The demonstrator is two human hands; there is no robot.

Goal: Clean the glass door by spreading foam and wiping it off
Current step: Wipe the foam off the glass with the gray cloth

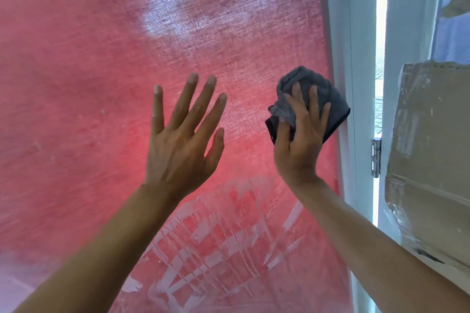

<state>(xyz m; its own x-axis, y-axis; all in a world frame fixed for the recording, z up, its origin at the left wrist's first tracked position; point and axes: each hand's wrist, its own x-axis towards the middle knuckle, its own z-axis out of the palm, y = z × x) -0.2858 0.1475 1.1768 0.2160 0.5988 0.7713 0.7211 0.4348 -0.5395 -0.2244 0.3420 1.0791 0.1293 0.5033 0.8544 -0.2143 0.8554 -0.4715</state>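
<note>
The glass door (76, 71) fills most of the view, with a red woven fabric showing behind it. White foam streaks (216, 231) cover the lower middle of the glass, and a hazy white patch (178, 15) sits near the top. My left hand (183, 140) is raised flat toward the glass, fingers spread, holding nothing. My right hand (300, 140) presses a crumpled grey cloth (310, 94) against the glass close to the door's right edge.
The door's white frame (351, 84) runs down the right side, with a metal hinge (376, 157) and a bright gap beside it. A large cardboard box wrapped in plastic (427, 160) stands close at the right.
</note>
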